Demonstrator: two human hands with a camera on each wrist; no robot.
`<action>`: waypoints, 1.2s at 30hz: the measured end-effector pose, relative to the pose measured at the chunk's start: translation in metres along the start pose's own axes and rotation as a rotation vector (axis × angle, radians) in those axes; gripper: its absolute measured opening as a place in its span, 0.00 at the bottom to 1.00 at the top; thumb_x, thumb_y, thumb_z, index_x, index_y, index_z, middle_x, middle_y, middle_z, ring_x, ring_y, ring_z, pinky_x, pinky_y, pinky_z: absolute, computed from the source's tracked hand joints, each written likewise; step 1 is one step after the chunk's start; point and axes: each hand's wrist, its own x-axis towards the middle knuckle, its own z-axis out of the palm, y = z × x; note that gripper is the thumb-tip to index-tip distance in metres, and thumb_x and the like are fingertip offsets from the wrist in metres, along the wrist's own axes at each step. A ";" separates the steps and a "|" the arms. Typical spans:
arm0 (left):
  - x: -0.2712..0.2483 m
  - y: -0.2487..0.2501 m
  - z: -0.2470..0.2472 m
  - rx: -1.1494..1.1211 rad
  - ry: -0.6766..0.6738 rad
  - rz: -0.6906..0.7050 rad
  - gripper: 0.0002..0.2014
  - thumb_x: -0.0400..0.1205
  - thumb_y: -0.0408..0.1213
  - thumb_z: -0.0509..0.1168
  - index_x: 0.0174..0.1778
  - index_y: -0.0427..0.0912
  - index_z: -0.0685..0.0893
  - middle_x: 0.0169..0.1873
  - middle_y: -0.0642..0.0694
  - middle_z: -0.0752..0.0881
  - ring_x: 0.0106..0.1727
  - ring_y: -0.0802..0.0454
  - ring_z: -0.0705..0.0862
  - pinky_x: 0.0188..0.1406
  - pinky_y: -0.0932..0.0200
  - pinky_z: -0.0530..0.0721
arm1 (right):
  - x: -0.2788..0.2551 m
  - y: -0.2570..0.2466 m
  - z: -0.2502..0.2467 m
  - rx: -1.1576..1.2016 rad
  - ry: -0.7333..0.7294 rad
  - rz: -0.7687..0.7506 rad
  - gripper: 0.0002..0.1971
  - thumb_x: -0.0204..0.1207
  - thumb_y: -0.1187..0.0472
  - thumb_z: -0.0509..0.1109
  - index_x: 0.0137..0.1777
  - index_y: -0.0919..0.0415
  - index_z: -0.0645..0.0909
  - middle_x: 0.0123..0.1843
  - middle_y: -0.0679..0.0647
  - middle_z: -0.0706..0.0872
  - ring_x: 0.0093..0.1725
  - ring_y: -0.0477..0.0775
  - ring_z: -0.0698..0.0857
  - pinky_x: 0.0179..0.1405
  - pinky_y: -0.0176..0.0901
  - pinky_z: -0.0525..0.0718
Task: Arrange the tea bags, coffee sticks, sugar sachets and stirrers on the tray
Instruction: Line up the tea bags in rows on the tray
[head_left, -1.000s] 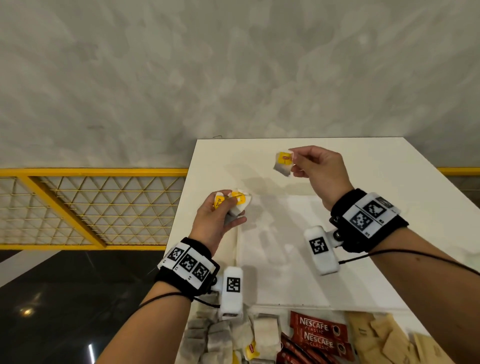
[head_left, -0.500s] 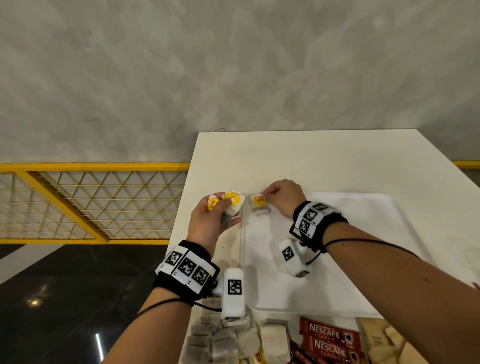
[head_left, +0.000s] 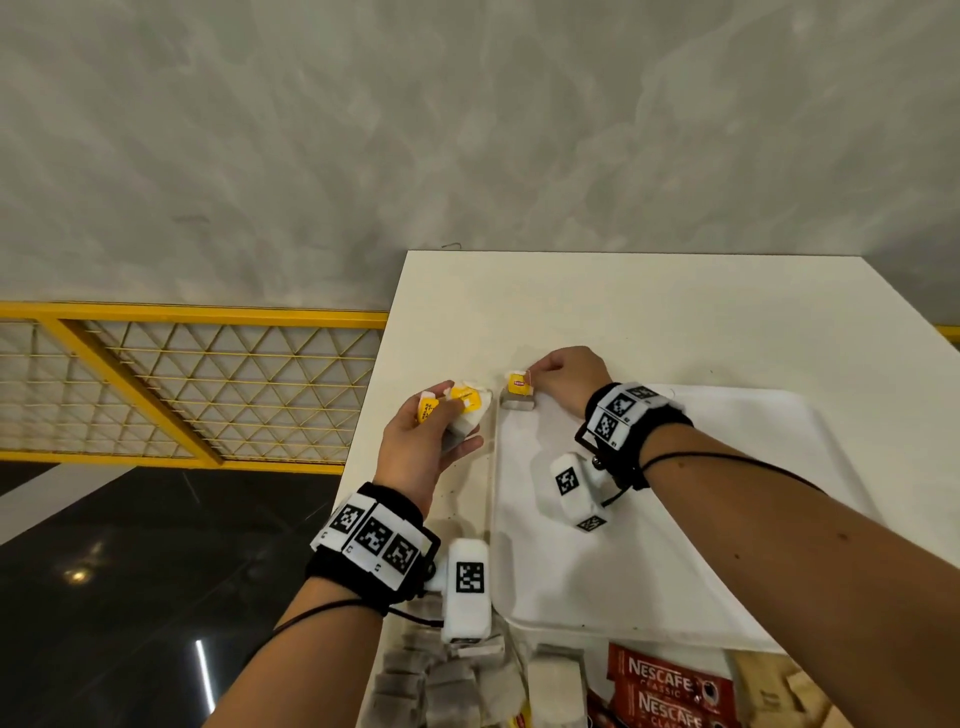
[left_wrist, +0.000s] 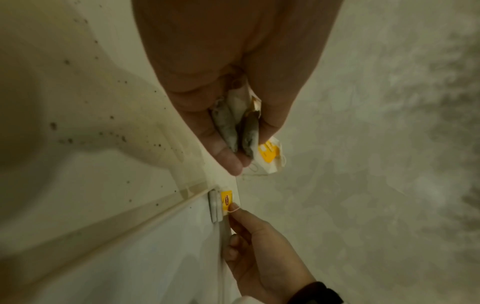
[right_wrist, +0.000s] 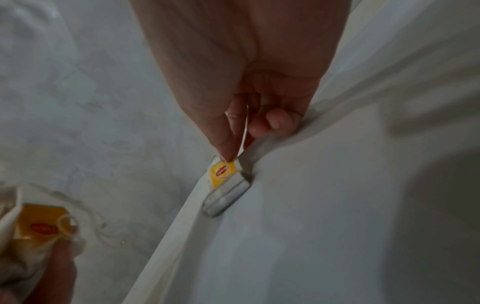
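A white tray (head_left: 727, 519) lies on the white table. One tea bag (head_left: 517, 400) with a yellow tag (right_wrist: 222, 172) stands in the tray's far left corner, against its rim. My right hand (head_left: 563, 382) pinches that bag's tag and string between thumb and forefinger (right_wrist: 226, 152). My left hand (head_left: 426, 441) hovers just left of the tray and grips a bunch of tea bags (left_wrist: 239, 131) with yellow tags (head_left: 462, 402).
Several loose tea bags (head_left: 452, 686) lie at the table's near edge, with red Nescafe coffee sticks (head_left: 670, 691) and brown sugar sachets (head_left: 774, 696) to their right. A yellow mesh railing (head_left: 182, 384) runs left of the table. A grey wall stands behind.
My right hand carried one tea bag from the air down to the tray's far left corner and set it there. The left hand with its bunch barely moved.
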 end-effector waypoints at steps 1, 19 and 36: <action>-0.001 0.000 0.000 -0.004 -0.010 -0.004 0.10 0.80 0.30 0.69 0.56 0.41 0.86 0.49 0.42 0.89 0.44 0.48 0.88 0.40 0.55 0.89 | 0.000 0.001 0.000 0.018 0.014 0.004 0.04 0.74 0.60 0.73 0.44 0.56 0.89 0.42 0.48 0.86 0.44 0.48 0.81 0.35 0.31 0.75; -0.035 0.008 0.039 -0.032 -0.236 -0.096 0.05 0.81 0.35 0.70 0.48 0.38 0.84 0.38 0.44 0.84 0.38 0.51 0.86 0.37 0.56 0.89 | -0.106 -0.032 -0.043 0.571 -0.124 -0.199 0.12 0.72 0.72 0.76 0.54 0.72 0.85 0.35 0.59 0.83 0.27 0.48 0.83 0.31 0.38 0.85; -0.051 0.032 0.044 0.360 -0.376 0.116 0.11 0.78 0.40 0.73 0.52 0.39 0.88 0.31 0.48 0.83 0.29 0.53 0.77 0.25 0.59 0.80 | -0.123 -0.050 -0.100 0.287 -0.257 -0.262 0.06 0.74 0.66 0.75 0.49 0.65 0.88 0.37 0.52 0.88 0.33 0.45 0.83 0.40 0.35 0.84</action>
